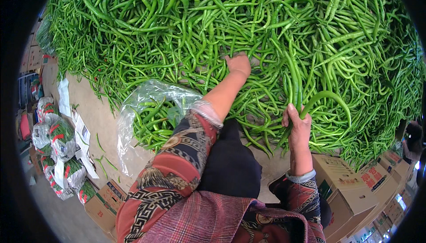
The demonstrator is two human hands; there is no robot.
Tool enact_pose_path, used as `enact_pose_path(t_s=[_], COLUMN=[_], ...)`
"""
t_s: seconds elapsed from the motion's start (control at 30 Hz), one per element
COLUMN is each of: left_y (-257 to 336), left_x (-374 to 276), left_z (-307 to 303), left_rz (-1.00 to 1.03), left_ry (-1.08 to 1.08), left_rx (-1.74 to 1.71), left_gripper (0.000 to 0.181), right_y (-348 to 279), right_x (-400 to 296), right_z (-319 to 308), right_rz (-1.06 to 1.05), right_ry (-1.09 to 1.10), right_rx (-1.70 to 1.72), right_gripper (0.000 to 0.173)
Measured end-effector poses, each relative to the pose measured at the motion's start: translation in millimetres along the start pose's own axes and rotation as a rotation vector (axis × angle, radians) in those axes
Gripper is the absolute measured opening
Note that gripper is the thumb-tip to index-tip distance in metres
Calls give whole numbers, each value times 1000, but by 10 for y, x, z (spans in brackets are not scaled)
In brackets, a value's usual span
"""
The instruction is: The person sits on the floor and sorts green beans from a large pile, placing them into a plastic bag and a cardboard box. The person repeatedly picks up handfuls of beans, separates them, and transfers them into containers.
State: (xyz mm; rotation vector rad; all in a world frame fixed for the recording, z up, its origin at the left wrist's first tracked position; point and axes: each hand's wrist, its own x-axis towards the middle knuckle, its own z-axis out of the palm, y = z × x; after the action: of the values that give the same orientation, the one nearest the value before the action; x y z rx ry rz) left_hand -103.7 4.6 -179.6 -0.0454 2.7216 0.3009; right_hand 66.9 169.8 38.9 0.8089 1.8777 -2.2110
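A wide heap of long green chili peppers (206, 26) spreads before me. My left hand (238, 63) reaches down into the thin middle of it, its fingers bent and partly hidden, so I cannot tell whether they grip a pepper. In my right hand (297, 123) is a small bunch of long green peppers (294, 76), pointing away from me; one strongly curved pepper (332, 96) arches out to the right from the same fist. Left of my knee, a clear plastic bag (128, 126) lies spread out with peppers (151, 123) in it.
Tied plastic bags of green produce with red bands (63, 139) are stacked at the left. Cardboard boxes (346, 189) stand to the right, and another carton (106, 199) at lower left. Paper sheets (81, 133) and stray peppers (106, 164) lie on the floor (90, 99).
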Motion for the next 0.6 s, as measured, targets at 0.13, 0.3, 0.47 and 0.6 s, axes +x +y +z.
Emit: enact_pose_path(t_s=[0.13,0.3,0.47,0.6], left_y=[-34,-180,-250,-154], left_x=[-461,-1124,-1184,-1382], left_z=[-592,-1524,-2008,-1929], left_rz=[42,340,365,381], left_ry=[104,131,-281,-545], left_rx=[-265,-1370,-1584,-1614], left_gripper=[40,19,24,26], right_y=[-192,-612,-1071,-1111], right_x=[-129,-103,-64,369], right_z=[-120,-36,257,641], right_rz=[-200,-360,-329,-976], right_ry=[-8,38,-15,-117], right_rx=[315,299,-110,-918], right_gripper=[26,23,32,42])
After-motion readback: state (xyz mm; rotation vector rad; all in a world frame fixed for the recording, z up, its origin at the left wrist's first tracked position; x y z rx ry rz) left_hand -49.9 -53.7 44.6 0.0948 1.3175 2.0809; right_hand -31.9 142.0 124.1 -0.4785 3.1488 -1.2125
